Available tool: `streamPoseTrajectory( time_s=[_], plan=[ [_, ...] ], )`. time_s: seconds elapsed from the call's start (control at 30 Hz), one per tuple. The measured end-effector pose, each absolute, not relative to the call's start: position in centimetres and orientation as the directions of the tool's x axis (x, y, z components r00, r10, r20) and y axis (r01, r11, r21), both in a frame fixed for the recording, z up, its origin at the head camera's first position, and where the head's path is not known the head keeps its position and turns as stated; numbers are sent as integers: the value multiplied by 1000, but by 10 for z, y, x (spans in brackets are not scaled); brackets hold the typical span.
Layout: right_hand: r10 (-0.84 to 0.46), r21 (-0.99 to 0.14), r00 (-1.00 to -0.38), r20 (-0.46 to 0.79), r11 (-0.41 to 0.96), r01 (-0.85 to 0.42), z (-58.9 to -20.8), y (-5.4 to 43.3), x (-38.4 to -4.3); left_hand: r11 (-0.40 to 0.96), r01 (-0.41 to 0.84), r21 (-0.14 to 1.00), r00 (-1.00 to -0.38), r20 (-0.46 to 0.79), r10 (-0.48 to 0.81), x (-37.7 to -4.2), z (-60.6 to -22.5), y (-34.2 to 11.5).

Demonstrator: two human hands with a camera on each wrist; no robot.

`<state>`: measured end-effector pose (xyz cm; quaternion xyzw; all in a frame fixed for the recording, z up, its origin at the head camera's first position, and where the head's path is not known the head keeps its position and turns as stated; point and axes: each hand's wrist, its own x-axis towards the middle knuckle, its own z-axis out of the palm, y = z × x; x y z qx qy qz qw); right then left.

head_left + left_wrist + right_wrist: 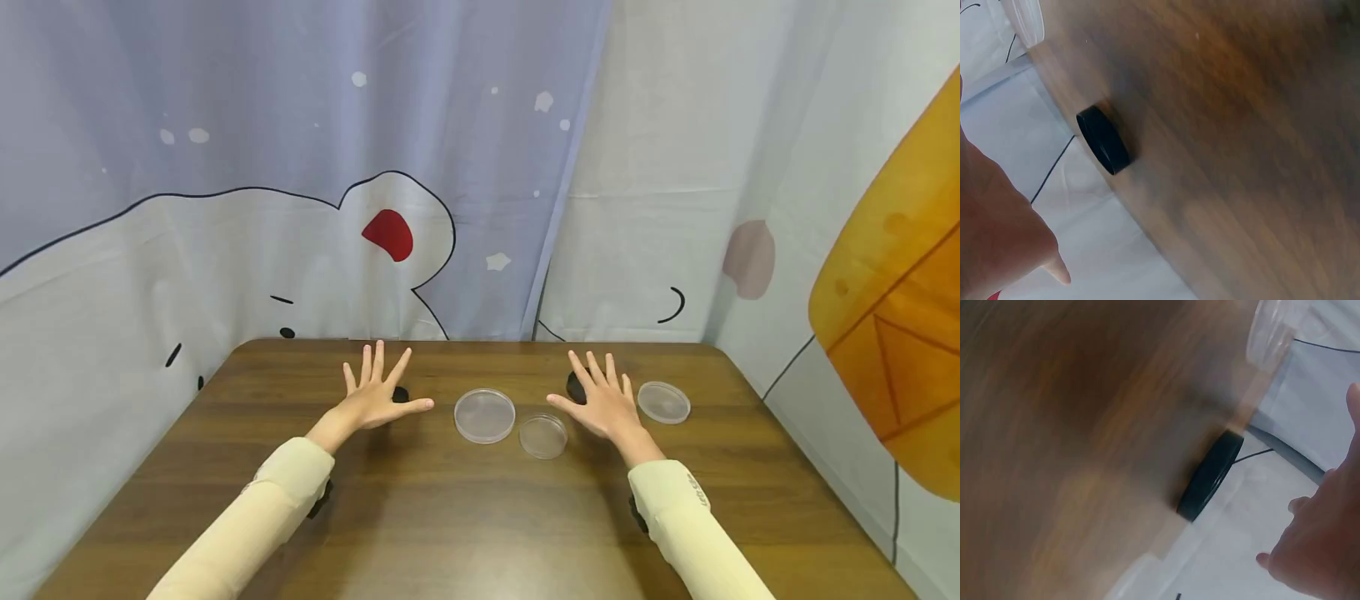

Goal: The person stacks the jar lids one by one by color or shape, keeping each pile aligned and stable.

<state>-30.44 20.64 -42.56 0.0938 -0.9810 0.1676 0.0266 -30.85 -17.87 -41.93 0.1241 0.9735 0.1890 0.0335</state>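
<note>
The left black disc [401, 394] is lying on the counter [487, 517] near the middle of the head view, partly hiding behind the left hand [375, 402]. The right black disc [575, 388] is lying a bit right of the middle, peeking out from behind the right hand [603, 407]. Both discs are looking light and hard, with a thick edge. My guess is that a thumb and fingertips on two sides of that edge are making the best hold, and that the smooth tops are being a little slippery.

Between the hands, the big clear dish [484, 416] is sitting at the centre, and the small clear dish [543, 436] is sitting just beside it, lower and to the right. The last clear dish [663, 402] is resting further right. These dishes are looking thin, light and stiff. They may be cracking if squeezed hard, so the rim is seeming the safest place to pinch.

Each hand is spreading its fingers wide and holding nothing. Light sleeves are reaching in from the lower left and lower right. Behind the counter, a picture curtain [285, 100] is filling the top of the frame.
</note>
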Motion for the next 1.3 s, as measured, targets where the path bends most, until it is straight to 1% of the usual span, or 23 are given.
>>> streamPoseTrajectory(
  time_s=[0.17, 0.33, 0.43, 0.67, 0.83, 0.9, 1.03, 1.17, 1.3],
  plan=[
    [-183, -400, -979, 86, 894, -202, -432, 195, -303, 878, 255, 405, -959, -7, 282, -307, -422, -170],
    [-224, -412, -972, 78, 880, -236, -437, 180, -302, 872, 266, 410, -956, -4, 293, -305, -428, -161],
    [-258, -422, -964, 67, 868, -261, -440, 169, -299, 858, 279, 432, -950, -9, 313, -302, -433, -156],
    [-298, -427, -952, 69, 854, -299, -443, 151, -295, 794, 326, 513, -927, 10, 374, -300, -435, -140],
    [-333, -417, -941, 65, 847, -329, -443, 141, -294, 703, 335, 628, -916, 41, 400, -303, -440, -128],
    [-332, -425, -942, 52, 846, -322, -443, 138, -294, 665, 320, 675, -918, 48, 393, -305, -443, -124],
    [-325, -436, -946, 20, 848, -300, -446, 136, -295, 620, 298, 726, -920, 45, 389, -308, -447, -116],
    [-337, -457, -941, -38, 843, -283, -446, 133, -295, 603, 288, 744, -909, 14, 417, -308, -449, -111],
    [-346, -506, -934, -93, 824, -255, -446, 130, -295, 578, 270, 770, -898, -15, 440, -309, -450, -107]
  ],
)
